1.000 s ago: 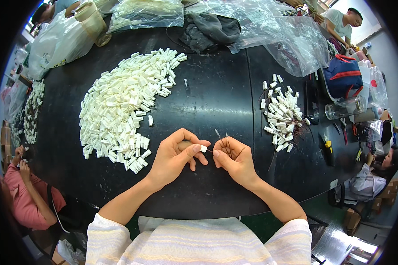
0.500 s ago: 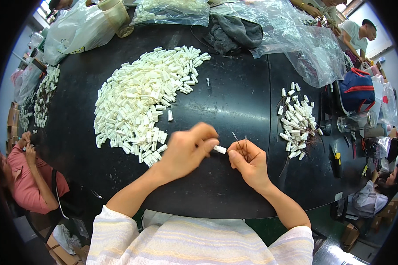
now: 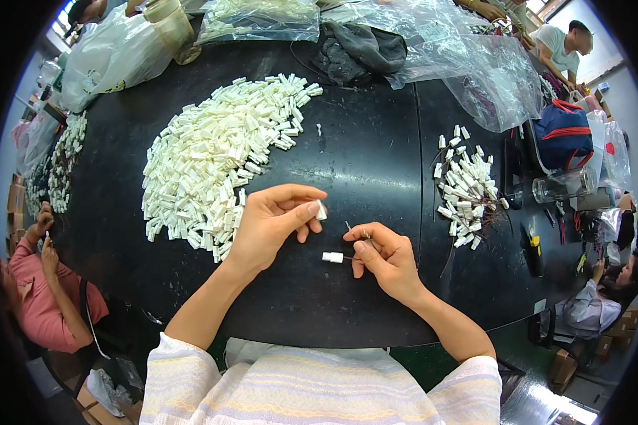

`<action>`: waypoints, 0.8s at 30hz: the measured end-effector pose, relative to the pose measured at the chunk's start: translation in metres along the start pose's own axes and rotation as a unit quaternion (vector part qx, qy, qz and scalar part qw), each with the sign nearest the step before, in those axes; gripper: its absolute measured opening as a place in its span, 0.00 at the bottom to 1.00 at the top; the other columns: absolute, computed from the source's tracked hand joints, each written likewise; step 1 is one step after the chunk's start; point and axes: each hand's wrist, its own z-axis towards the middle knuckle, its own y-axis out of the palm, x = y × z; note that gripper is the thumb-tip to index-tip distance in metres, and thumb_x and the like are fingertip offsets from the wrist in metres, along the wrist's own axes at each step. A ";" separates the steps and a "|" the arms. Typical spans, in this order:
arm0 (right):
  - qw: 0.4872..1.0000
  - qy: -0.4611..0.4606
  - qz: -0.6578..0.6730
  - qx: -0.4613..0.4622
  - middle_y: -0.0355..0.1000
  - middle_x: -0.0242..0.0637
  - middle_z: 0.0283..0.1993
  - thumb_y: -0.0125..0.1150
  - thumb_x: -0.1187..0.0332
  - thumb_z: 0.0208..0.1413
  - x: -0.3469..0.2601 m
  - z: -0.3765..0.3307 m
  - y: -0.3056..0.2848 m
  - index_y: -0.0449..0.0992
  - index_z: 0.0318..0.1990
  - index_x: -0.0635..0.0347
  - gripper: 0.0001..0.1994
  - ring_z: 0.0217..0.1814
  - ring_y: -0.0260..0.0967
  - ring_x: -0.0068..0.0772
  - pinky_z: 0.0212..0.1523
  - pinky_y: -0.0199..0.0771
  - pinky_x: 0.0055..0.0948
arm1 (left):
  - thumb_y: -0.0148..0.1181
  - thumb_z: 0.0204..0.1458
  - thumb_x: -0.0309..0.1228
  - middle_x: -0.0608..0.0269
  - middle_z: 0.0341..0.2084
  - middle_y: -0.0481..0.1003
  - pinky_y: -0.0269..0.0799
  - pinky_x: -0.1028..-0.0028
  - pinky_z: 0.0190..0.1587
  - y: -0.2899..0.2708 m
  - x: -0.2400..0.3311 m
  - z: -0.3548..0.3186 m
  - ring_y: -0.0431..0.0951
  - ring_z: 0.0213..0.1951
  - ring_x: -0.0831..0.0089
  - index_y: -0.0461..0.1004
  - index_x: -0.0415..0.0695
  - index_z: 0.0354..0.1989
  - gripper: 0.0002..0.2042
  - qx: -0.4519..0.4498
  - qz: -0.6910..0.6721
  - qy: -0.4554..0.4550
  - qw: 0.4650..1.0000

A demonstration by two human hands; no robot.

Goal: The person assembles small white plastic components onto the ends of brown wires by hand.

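My left hand (image 3: 273, 223) pinches a small white plastic connector housing (image 3: 321, 210) between thumb and forefinger, just right of a big heap of the same housings (image 3: 198, 159). Facing it, my right hand (image 3: 386, 261) is closed on thin dark wires (image 3: 347, 227). Another white connector (image 3: 332, 257) sticks out leftward from the right fingers on a short wire, above the black table. Farther right lies a bunch of white connectors with dark wires (image 3: 468, 188), out of reach of the fingers.
The black table (image 3: 361, 304) has a seam right of centre. Plastic bags (image 3: 475, 78) and a dark cloth (image 3: 361, 53) lie along the back. A blue bag (image 3: 563, 134), a glass jar (image 3: 563, 185) and a yellow-and-black tool (image 3: 534, 248) stand right. Co-workers sit at both sides.
My left hand has left the wired connector, moved a little up and left, and now holds a separate housing. The lone housing beside the heap is gone. My right hand has lowered slightly.
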 end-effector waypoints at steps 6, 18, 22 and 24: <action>1.000 -0.005 -0.004 -0.002 0.67 0.31 0.15 0.51 0.74 0.55 0.001 0.000 -0.002 0.68 0.31 0.65 0.04 0.16 0.60 0.12 0.17 0.54 0.15 | 0.55 0.51 0.23 0.60 0.20 0.73 0.57 0.86 0.17 0.000 -0.007 -0.001 0.67 0.17 0.84 0.72 0.33 0.36 0.06 -0.031 -0.051 -0.070 0.996; 0.999 0.000 -0.032 0.002 0.67 0.31 0.14 0.52 0.75 0.53 -0.004 0.001 -0.002 0.67 0.28 0.64 0.04 0.15 0.58 0.11 0.16 0.52 0.16 | 0.57 0.49 0.22 0.63 0.19 0.73 0.57 0.86 0.17 0.008 -0.004 -0.006 0.68 0.19 0.85 0.72 0.34 0.34 0.05 -0.040 0.056 -0.052 0.996; 0.999 0.005 -0.033 0.003 0.67 0.31 0.14 0.52 0.76 0.52 -0.004 0.001 -0.002 0.68 0.27 0.65 0.04 0.14 0.58 0.11 0.16 0.52 0.16 | 0.58 0.49 0.23 0.65 0.19 0.73 0.59 0.87 0.19 0.009 -0.004 -0.007 0.69 0.20 0.85 0.73 0.36 0.31 0.04 -0.047 0.094 -0.012 0.994; 1.000 0.007 -0.018 0.010 0.66 0.31 0.14 0.52 0.76 0.52 -0.002 0.001 -0.001 0.68 0.27 0.65 0.04 0.14 0.58 0.11 0.16 0.52 0.16 | 0.58 0.48 0.22 0.66 0.20 0.73 0.59 0.87 0.20 0.009 -0.006 -0.007 0.70 0.21 0.85 0.73 0.36 0.31 0.04 -0.067 0.115 -0.011 0.991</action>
